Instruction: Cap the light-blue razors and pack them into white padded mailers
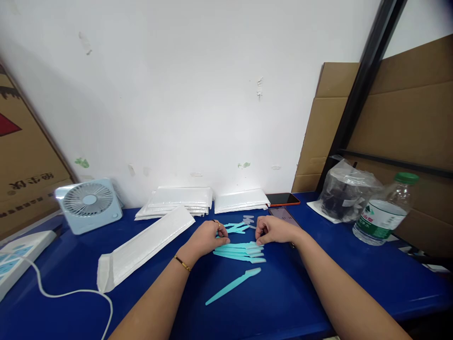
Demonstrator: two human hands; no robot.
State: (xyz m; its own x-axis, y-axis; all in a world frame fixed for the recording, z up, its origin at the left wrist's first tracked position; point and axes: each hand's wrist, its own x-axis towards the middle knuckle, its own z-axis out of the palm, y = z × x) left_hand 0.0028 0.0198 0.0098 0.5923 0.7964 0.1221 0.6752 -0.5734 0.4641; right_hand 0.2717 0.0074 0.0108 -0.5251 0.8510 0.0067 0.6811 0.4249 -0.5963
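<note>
- At the clock's centre, with 12 toward the white wall, lies a row of teal razors, heads to 3 and handles to 9.
- On its 9–10 side, the left hand touches the row's handle ends, fingers curled; I cannot tell whether its grip has a razor pinched.
- On its 1–2 side, the right hand brings thumb and forefinger together at the head ends; whether its grip grasps one I cannot tell.
- At 6, well within the space between the forearms, a lone teal razor slants, with open blue tabletop around it.
- Toward 4–5, past the right forearm, runs the tabletop's front edge; its far edge meets the wall.
- Just beyond the row at 12, crossed teal razors and small clear pieces leave little room between the hands.
- Farther out at 12 and 10–11 sit two stacks of white mailers, against the wall.
- At 9, an open-ended mailer lies just beside the left arm, blocking that side.
- At 1–2, a lit phone and an orange-edged phone lie behind the right hand.
- At 2–3 stand a bagged cup and a green-capped bottle, open surface between bottle and forearm.
- Around 9–10, well apart: a fan, and a white cable looping nearer.
</note>
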